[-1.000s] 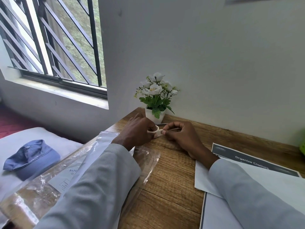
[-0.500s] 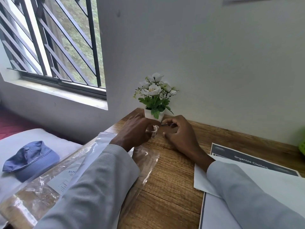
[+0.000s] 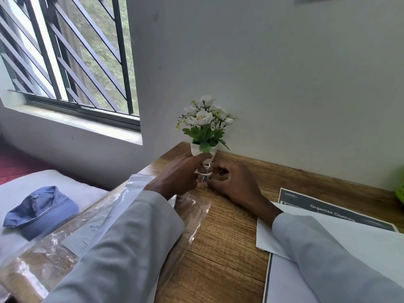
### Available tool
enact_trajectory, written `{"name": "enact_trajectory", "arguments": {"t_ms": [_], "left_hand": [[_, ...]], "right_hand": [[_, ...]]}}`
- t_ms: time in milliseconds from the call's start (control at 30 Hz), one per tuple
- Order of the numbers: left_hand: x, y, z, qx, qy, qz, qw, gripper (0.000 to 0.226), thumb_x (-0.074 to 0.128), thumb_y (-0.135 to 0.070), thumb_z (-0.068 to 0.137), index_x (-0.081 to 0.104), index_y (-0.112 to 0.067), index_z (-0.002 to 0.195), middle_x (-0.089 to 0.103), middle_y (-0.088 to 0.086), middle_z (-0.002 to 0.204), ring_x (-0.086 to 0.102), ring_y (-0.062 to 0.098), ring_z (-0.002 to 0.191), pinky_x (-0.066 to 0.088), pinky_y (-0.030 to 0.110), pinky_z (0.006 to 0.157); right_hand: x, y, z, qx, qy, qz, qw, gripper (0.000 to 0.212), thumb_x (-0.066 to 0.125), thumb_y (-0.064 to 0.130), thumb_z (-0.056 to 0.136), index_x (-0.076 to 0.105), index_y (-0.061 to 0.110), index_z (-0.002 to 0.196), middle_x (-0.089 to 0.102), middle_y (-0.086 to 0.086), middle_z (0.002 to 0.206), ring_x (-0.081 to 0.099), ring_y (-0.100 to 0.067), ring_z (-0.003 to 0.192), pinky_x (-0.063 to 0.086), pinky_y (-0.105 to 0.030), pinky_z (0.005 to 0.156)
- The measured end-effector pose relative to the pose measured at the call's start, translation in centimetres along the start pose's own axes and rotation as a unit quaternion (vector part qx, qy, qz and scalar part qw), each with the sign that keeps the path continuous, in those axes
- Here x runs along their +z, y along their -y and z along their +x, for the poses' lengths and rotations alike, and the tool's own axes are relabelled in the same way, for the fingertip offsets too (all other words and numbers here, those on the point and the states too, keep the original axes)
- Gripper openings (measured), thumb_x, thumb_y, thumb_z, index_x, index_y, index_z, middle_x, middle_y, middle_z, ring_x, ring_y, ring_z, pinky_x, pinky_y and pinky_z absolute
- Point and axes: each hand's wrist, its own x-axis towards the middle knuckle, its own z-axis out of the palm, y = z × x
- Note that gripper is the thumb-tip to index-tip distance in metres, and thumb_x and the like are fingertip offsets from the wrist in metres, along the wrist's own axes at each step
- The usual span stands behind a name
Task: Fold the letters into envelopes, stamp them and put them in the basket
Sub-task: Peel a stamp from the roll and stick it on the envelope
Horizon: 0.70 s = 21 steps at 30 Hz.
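L hand: fingers pinching small tape roll
R hand: fingers curling at roll, prob. picking tape end
Progress: early; sheet lying unfolded, no basket visible

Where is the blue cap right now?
In the head view, the blue cap lies far left on a white cushion, below the window and left of the wooden table.
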Motion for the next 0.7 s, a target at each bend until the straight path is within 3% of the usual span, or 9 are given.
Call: {"name": "enact_trajectory", "arguments": {"t_ms": [233, 333, 533, 700], "left_hand": [[0.1, 0.3, 0.2, -0.001, -0.012, -0.026, 1.0, 0.073, 0.071, -0.001, 0.081, 0.04, -0.022, 0.144, 0.058, 0.003, 0.134, 0.049, 0.021, 0.126, 0.04, 0.027, 0.095], [0.2, 0.5, 0.3, -0.032, -0.059, -0.051, 0.996, 0.062, 0.077, -0.016, 0.079, 0.049, -0.019, 0.134, 0.053, 0.001, 0.135, 0.056, 0.019, 0.115, 0.049, 0.03, 0.094], [0.8, 1.3, 0.9, -0.083, -0.058, -0.082, 0.991, 0.025, 0.079, -0.025, 0.077, 0.074, -0.019, 0.101, 0.073, -0.002, 0.096, 0.065, 0.015, 0.087, 0.057, 0.041, 0.081], [1.0, 1.0, 0.9, -0.1, -0.075, -0.113, 0.986, 0.018, 0.079, -0.02, 0.076, 0.078, -0.02, 0.094, 0.074, -0.005, 0.084, 0.066, 0.01, 0.076, 0.057, 0.032, 0.07]], "right_hand": [[0.1, -0.5, 0.2, -0.002, -0.007, 0.008, 1.0, 0.034, 0.081, 0.04, 0.073, 0.075, 0.027, 0.104, 0.073, 0.01, 0.108, 0.065, -0.006, 0.089, 0.052, -0.024, 0.069], [0.3, -0.9, 0.3, 0.01, -0.015, 0.023, 1.0, 0.029, 0.082, 0.037, 0.073, 0.076, 0.025, 0.099, 0.073, 0.009, 0.104, 0.065, -0.005, 0.086, 0.05, -0.021, 0.065], [0.5, -1.3, 0.5, 0.022, -0.022, 0.039, 0.999, 0.024, 0.081, 0.037, 0.074, 0.076, 0.026, 0.094, 0.074, 0.009, 0.1, 0.067, -0.008, 0.085, 0.058, -0.035, 0.071], [0.3, -1.3, 0.5, 0.029, -0.023, 0.053, 0.998, 0.019, 0.081, 0.031, 0.075, 0.075, 0.024, 0.092, 0.074, 0.007, 0.099, 0.067, -0.009, 0.086, 0.057, -0.035, 0.073]]}}
